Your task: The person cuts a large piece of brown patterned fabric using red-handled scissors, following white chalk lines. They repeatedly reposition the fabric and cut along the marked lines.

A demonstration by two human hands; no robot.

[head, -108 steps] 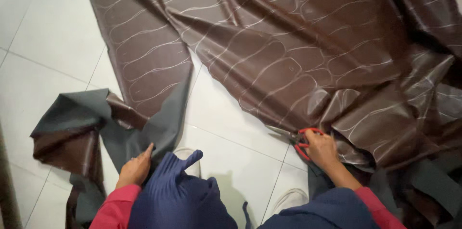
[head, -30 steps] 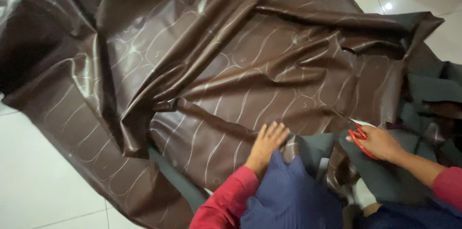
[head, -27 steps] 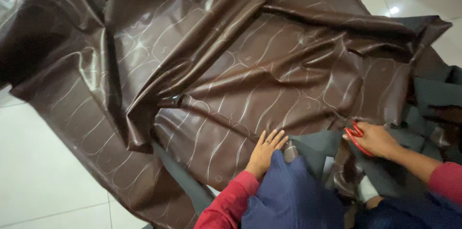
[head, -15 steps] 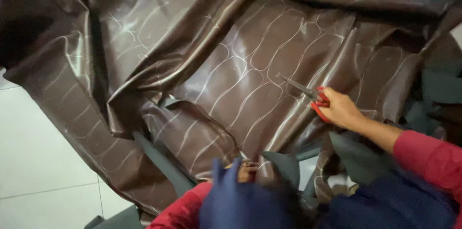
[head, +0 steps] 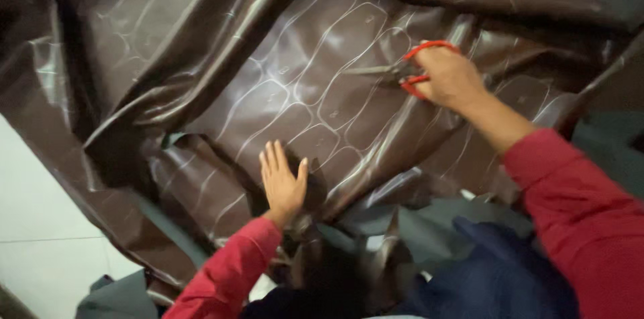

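Note:
A large sheet of glossy brown leather-like material (head: 315,84) with a pale wavy line pattern lies crumpled over the floor. My right hand (head: 449,77) is closed around red-handled scissors (head: 402,72), whose blades point left over the sheet's middle. My left hand (head: 282,181) lies flat with fingers spread, pressing on the sheet near its lower fold. Both arms wear red sleeves.
White floor tiles (head: 40,225) show at the lower left and at the top right corner. The material's grey-green underside (head: 416,225) is turned up near my dark blue trousers (head: 496,272) at the bottom. Deep folds ridge the sheet along the left and top.
The view has closed in on the sheet. My right hand carried the scissors up and left onto the middle of the material. My left hand now presses flat on it.

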